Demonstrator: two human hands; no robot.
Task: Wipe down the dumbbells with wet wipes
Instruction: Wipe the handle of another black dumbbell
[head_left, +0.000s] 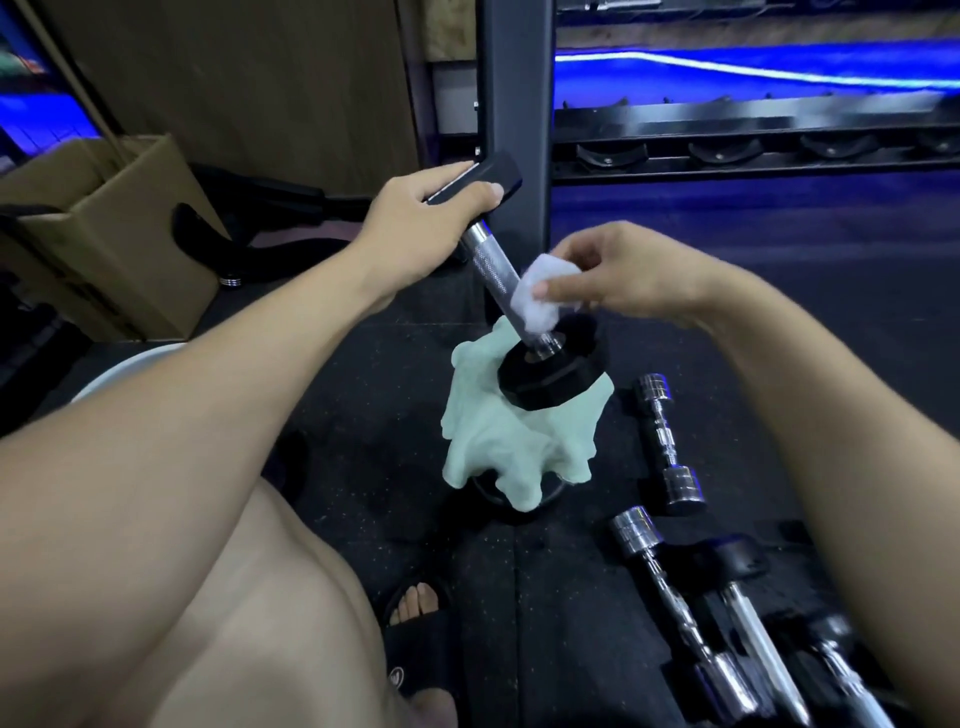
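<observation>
One black dumbbell (519, 312) stands tilted, its lower end on a pale green cloth (514, 447) that covers something dark on the floor (363, 415). The left hand (415, 208) grips the top end, fingers curled round it. The right hand (613, 275) pinches one white wipe (543, 299) against the shiny bar, low down near the bottom weight. Two small silver dumbbells (667, 441) lie on the floor to the right. More dumbbells lie near them at the bottom edge, too blurry to count. One cardboard box (104, 234) sits on the left. A rack (753, 135) stands behind.
</observation>
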